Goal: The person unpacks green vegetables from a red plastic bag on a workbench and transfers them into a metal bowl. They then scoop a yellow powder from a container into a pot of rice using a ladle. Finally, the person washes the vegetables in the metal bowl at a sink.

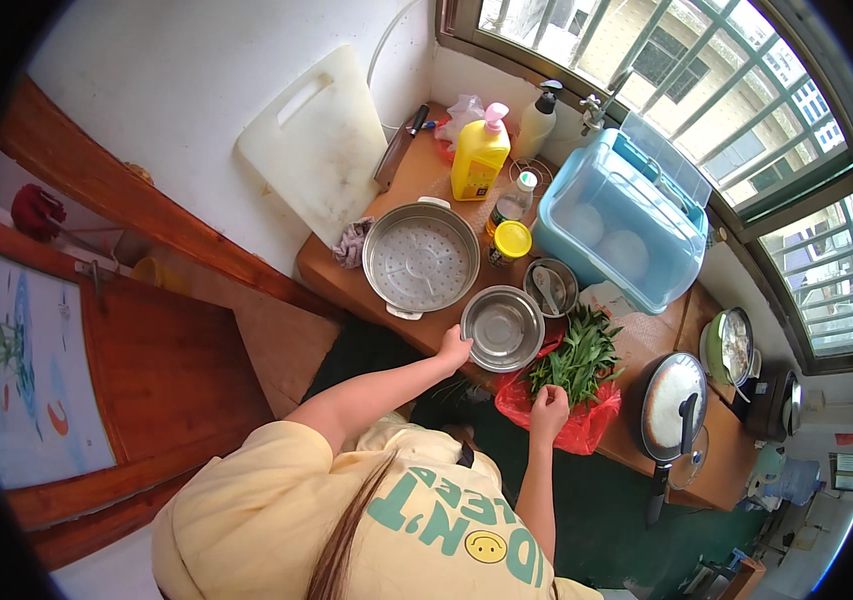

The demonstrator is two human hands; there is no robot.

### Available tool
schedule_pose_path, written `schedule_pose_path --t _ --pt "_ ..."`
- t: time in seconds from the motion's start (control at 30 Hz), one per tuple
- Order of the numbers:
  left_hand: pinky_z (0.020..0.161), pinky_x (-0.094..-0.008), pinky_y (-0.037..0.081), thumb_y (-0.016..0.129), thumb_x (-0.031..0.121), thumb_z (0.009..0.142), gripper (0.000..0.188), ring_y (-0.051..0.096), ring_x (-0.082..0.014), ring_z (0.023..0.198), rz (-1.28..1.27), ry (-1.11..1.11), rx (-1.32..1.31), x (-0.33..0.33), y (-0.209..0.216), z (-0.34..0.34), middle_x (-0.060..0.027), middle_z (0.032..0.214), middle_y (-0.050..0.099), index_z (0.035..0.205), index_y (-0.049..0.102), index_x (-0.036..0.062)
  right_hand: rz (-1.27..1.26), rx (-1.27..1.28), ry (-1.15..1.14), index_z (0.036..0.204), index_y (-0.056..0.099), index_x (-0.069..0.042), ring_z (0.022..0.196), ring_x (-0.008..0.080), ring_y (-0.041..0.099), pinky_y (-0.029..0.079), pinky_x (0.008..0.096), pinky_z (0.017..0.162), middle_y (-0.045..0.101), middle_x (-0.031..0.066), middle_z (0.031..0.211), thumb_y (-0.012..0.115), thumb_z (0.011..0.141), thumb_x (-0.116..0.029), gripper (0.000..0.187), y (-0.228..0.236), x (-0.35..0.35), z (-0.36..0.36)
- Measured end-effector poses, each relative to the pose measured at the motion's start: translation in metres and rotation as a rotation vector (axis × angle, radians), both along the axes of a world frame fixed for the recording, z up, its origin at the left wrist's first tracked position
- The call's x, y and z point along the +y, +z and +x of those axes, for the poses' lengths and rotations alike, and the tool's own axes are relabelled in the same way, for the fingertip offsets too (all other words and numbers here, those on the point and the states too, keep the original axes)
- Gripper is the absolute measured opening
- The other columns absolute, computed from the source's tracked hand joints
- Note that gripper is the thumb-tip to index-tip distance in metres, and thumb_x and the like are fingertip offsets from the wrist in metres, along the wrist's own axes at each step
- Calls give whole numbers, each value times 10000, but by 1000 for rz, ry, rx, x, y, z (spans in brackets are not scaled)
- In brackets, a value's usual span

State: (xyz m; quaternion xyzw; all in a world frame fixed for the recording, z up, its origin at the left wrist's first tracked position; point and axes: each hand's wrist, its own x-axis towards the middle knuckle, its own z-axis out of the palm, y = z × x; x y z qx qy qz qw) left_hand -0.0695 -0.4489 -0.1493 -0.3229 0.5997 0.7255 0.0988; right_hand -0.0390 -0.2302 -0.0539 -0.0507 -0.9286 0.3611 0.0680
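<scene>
My left hand (454,348) grips the near left rim of a round steel basin (503,330) at the counter's front edge. Its inside looks bare and shiny. To the right, a bunch of long leafy greens (586,350) lies on an opened red plastic bag (598,425) that hangs over the edge. My right hand (549,406) is at the near side of the greens, fingers pinched together on them; the fingertips are partly hidden. Behind the basin stands a small steel bowl (566,288) with a pale spoon (545,288) in it.
On the brown counter (346,275) are a perforated steamer pot (422,258), yellow pump bottle (480,160), yellow-lidded jar (512,240) and blue lidded dish box (606,200). A lidded frying pan (673,405) is at right, its handle overhanging. A white cutting board (311,140) leans on the wall.
</scene>
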Motion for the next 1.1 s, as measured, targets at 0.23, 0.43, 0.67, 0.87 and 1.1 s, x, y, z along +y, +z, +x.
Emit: schedule_pose_path --t 0.23,0.43,0.67,0.87,1.1 --pt "546 -315 556 502 -4 866 140 638 -204 658 125 34 -42 -11 23 21 -123 859 608 1006 500 -15 -5 -37 49 857 600 11 696 277 599 469 355 640 602 131 801 578 826 -89 106 13 -27 16" --pt "551 -325 567 497 -5 866 133 644 -216 696 120 109 -49 -22 28 24 -137 887 619 996 512 -32 35 69 6 895 579 9 748 292 587 474 355 678 573 135 870 568 813 -58 107 4 -2 -1" --pt "645 -318 540 500 43 901 87 605 -159 766 136 171 -94 -13 24 20 -65 921 595 986 518 52 103 106 -152 996 558 18 893 300 575 466 369 765 556 157 997 531 822 -28 182 -14 74 -18" --pt "564 -268 487 539 208 913 179 593 -147 691 189 203 -144 2 39 41 -64 874 586 1016 493 69 72 -37 -94 1230 457 18 1117 362 482 395 407 931 491 217 1198 608 844 -249 493 -33 113 -37" --pt "691 -313 497 580 169 851 153 587 -173 781 -136 -240 -21 66 33 81 -68 863 586 963 599 68 98 -471 -236 1443 147 -114 1278 446 294 301 544 1010 258 267 1413 651 643 -675 1099 -15 39 -66"
